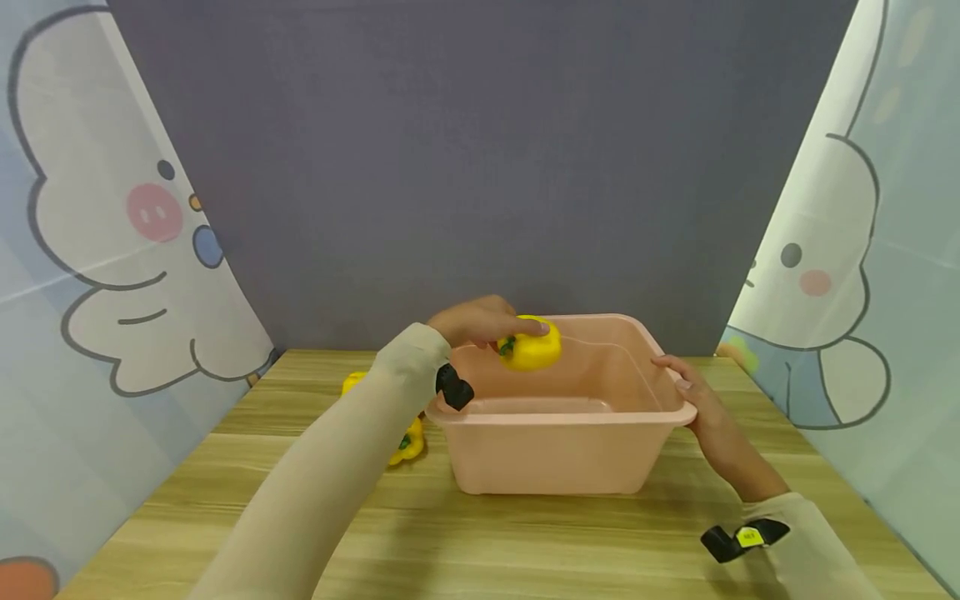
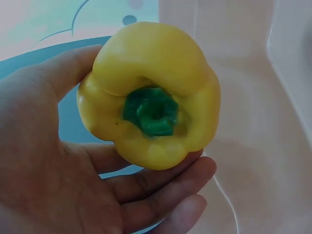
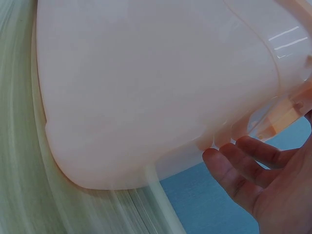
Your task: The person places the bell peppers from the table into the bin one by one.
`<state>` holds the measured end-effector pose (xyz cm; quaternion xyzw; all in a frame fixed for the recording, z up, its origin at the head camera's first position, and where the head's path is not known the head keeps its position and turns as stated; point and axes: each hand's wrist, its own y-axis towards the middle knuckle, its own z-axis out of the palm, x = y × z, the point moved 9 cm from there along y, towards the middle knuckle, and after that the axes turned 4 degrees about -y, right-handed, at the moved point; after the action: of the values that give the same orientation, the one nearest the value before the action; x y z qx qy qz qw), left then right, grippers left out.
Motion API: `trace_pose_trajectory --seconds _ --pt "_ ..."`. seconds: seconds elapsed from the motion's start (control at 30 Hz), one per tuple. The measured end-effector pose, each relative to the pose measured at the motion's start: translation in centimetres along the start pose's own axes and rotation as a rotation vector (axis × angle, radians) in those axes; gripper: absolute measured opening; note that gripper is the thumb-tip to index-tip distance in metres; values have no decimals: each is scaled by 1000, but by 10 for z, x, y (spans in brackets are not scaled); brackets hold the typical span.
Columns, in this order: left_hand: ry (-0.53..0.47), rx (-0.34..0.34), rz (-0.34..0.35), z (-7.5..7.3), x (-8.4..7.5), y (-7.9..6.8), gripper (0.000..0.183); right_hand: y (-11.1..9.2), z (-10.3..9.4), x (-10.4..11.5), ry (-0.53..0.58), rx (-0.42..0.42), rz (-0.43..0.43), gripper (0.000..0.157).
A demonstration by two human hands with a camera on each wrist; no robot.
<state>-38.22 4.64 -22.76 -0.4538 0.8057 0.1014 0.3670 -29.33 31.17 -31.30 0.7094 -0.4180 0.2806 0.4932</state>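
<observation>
A yellow bell pepper with a green stem is held by my left hand above the left part of a pink plastic tub. In the left wrist view the thumb lies on one side of the pepper and the fingers curl beneath it, the stem facing the camera. My right hand grips the tub's right rim. The right wrist view shows its fingertips against the tub's outer wall, below the rim.
Left of the tub, more yellow bell peppers lie on the wood-grain table, partly hidden by my left sleeve. A dark grey panel stands behind, with cartoon-printed cloths on both sides.
</observation>
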Motion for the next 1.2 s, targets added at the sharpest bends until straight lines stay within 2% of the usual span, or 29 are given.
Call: trace_pose_trajectory --seconds 0.2,0.5,0.7,0.9,1.2 --pt "89 1 30 10 -7 5 51 -1 2 1 10 -4 -10 43" --pt "99 34 73 27 -22 10 49 -2 2 1 5 -1 -14 43" --pt "170 4 60 30 -28 15 48 -1 3 1 6 -3 -16 43" --pt "180 -7 27 34 -29 20 47 -2 5 0 25 6 -14 43" --pt "222 -7 57 40 -44 26 47 -2 6 1 -32 0 7 46"
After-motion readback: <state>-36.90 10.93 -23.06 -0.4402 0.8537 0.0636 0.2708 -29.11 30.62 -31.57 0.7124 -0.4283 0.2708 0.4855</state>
